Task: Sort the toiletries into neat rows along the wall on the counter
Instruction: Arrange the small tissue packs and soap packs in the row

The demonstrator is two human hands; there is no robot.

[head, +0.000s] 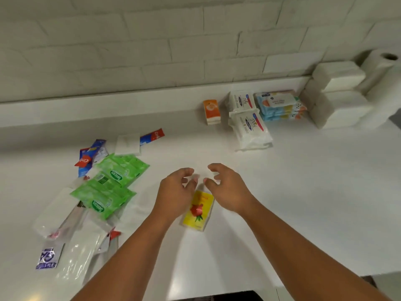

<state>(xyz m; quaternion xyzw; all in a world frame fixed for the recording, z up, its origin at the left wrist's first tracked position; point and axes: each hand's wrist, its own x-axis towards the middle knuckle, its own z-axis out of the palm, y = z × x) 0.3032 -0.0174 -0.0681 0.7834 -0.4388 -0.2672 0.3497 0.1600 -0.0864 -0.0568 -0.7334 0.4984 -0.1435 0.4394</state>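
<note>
Your left hand (175,192) and right hand (225,187) hung side by side over the smooth white counter (303,192). The fingers were loosely curled, the fingertips nearly met, and neither hand gripped anything. Directly under them, between your wrists, lay one yellow tissue packet (198,210), a small soft rectangle in glossy film with a red flower printed on it (its far end ran under your left fingers, and I could not tell whether they touched it).

Beyond your right hand, toward the white brick wall (130,40), sat one small orange packet (211,110), apart from the rest. To its right were two white wipe packs (251,131) in crinkly soft plastic, one behind the other. Just beside those was a stack of blue wipe packs (280,105). Further right stood blocky white napkin stacks (338,92), piled two high against the wall. One paper towel roll (384,70) stood upright at the far edge.

Off your left hand lay two green packs (121,172), flat, shiny and overlapping. Past them were one flat white square pack (127,144) and at least two red-and-blue toothpaste tubes (152,135). One tube poked out from behind that square pack.

Nearer you on that side lay a jumble of clear plastic bags (73,257), their contents too blurred to name, and one purple sachet (48,258).
</note>
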